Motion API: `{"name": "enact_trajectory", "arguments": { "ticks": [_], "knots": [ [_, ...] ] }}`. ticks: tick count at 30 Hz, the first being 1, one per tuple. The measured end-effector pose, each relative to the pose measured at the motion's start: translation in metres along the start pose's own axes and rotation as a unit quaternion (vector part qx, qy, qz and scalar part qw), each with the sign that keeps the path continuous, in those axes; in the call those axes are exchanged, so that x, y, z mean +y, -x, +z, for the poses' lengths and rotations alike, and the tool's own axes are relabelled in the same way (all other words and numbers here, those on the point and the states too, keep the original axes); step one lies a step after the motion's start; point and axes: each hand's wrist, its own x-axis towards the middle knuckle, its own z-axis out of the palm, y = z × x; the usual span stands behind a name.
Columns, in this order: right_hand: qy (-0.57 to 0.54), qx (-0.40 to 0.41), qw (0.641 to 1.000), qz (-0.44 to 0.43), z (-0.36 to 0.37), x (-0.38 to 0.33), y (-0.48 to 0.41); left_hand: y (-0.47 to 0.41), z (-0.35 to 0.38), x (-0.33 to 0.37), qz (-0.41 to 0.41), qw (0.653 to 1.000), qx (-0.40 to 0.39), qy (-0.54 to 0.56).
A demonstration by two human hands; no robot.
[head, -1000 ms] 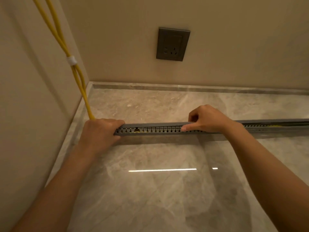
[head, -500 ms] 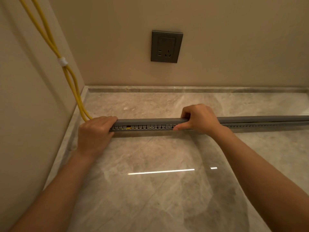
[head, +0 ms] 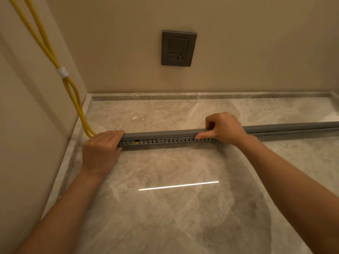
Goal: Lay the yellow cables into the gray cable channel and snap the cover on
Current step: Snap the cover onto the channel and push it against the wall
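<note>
A long gray cable channel (head: 161,143) with a slotted side lies across the marble floor from left to right. Its gray cover (head: 161,133) sits along the top. My left hand (head: 100,149) wraps the channel's left end. My right hand (head: 222,128) grips channel and cover near the middle, fingers on top, thumb on the slotted side. Two yellow cables (head: 73,92), bound by a white tie (head: 62,72), run down the left wall and pass behind my left hand. A bit of yellow shows through one slot (head: 137,142).
A gray wall socket (head: 178,48) sits on the back wall above the floor. A low marble skirting (head: 183,96) runs along the back wall and the left wall. A strip of light reflects off the polished floor (head: 178,186) in front of the channel.
The cover, slightly raised over the slots a second ago, now lies flatter along the channel. My hands keep their grips while the view has shifted.
</note>
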Motion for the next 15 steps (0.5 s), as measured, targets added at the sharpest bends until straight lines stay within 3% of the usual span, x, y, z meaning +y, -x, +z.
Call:
{"name": "enact_trajectory", "arguments": {
  "ticks": [15],
  "knots": [
    [0.077, 0.03, 0.992, -0.095, -0.0067, -0.0101, -0.0029, -0.0004, -0.0105, -0.0016, -0.025, 1.0, -0.01, -0.011]
  ]
}}
